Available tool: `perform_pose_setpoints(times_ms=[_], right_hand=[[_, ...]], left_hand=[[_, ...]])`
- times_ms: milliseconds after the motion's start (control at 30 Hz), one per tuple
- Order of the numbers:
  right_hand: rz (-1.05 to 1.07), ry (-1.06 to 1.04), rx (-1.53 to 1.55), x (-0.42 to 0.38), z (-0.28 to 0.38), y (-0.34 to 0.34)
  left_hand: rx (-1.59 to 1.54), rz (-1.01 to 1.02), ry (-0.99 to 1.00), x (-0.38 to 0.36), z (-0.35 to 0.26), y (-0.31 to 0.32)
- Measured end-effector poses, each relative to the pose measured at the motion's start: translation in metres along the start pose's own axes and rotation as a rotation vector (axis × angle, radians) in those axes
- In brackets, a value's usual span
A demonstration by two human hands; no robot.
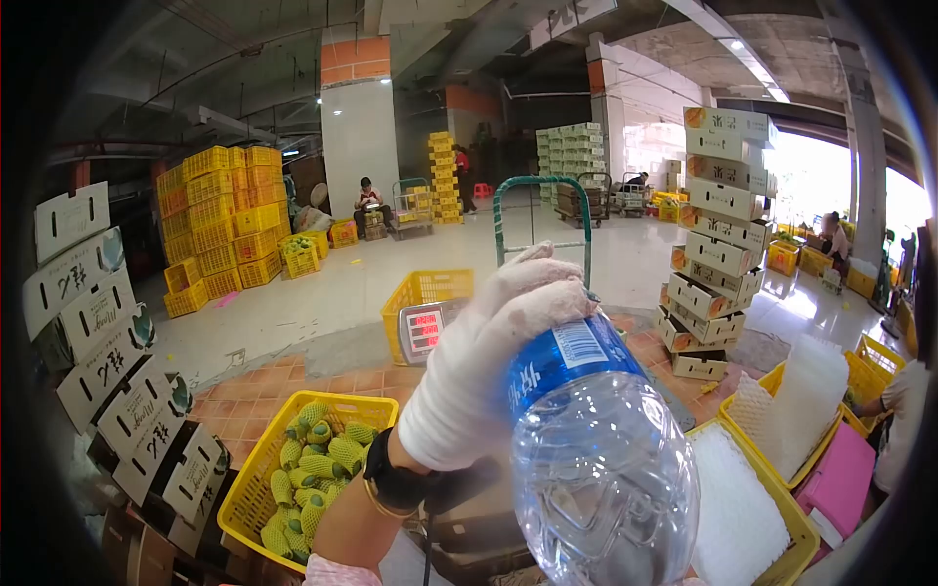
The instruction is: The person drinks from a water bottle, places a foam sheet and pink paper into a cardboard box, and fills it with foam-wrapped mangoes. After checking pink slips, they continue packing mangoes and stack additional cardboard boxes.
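My left hand (508, 313), in a white glove with a dark watch at the wrist, is raised at the centre. Its fingers are wrapped round a large clear plastic bottle (606, 469) with a blue label. The bottle is tilted, very close to the camera, and fills the lower centre right. My right hand does not show. Below and left of my left forearm stands a yellow crate (244, 479) of green fruit in foam nets (315, 469). Behind the hand is a scale display with red digits (423, 332), beside another yellow crate (396, 293).
Printed cartons are stacked at left (122, 366) and right (723, 200). A green trolley handle (498, 220) rises ahead. Crates with white foam (738, 498) and a pink item (840, 479) lie lower right, near a person's arm (873, 407). A seated person (368, 197) is farther back.
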State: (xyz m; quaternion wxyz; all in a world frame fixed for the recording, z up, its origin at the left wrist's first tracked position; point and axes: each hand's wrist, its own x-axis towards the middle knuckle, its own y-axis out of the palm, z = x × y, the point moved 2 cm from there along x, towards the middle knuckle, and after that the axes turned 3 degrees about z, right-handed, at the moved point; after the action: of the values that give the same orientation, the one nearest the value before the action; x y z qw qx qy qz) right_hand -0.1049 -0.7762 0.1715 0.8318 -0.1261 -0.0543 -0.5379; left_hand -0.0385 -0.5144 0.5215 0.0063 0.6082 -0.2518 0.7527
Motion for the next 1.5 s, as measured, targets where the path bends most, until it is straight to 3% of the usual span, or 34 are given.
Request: perform_pose_setpoints(times_ms=[100, 200, 500, 533, 633, 733, 867, 933, 1133, 1333, 1433, 1500], right_hand=[[-0.026, -0.179, -0.171, 0.006, -0.008, -0.001], [-0.070, -0.206, -0.252, 0.007, -0.009, 0.000], [-0.007, -0.052, -0.214, -0.003, 0.020, -0.007], [-0.114, -0.189, -0.307, 0.003, 0.002, -0.002], [-0.127, -0.205, -0.270, 0.003, -0.003, 0.000], [0.003, -0.081, -0.224, 0.000, 0.014, -0.007], [-0.019, -0.096, -0.198, 0.005, -0.003, -0.002], [-0.213, -0.355, -0.385, 0.001, 0.004, 0.000], [-0.058, -0.128, -0.069, 0.004, -0.004, 0.000], [-0.069, -0.215, -0.216, 0.007, -0.010, -0.001], [-0.033, -0.168, -0.004, 0.006, -0.011, 0.002], [-0.062, -0.179, -0.122, 0.003, -0.001, -0.001]], left_hand=[[-0.011, -0.017, -0.016, -0.001, -0.001, 0.000], [-0.011, -0.014, -0.023, -0.001, -0.001, -0.001], [-0.032, -0.023, -0.015, -0.001, 0.001, -0.002], [-0.020, -0.025, -0.018, 0.000, -0.001, -0.002], [0.000, -0.026, -0.010, 0.000, 0.000, -0.003], [0.009, -0.024, 0.003, 0.001, 0.000, -0.004], [-0.008, -0.020, 0.012, 0.001, 0.001, -0.005], [-0.010, -0.015, 0.014, 0.000, 0.001, -0.006], [-0.020, 0.002, -0.014, 0.001, 0.001, -0.008], [-0.003, -0.005, 0.011, 0.002, 0.000, -0.009], [0.004, 0.004, 0.017, 0.003, -0.001, -0.011], [0.007, 0.007, 0.020, 0.002, -0.001, -0.012]])
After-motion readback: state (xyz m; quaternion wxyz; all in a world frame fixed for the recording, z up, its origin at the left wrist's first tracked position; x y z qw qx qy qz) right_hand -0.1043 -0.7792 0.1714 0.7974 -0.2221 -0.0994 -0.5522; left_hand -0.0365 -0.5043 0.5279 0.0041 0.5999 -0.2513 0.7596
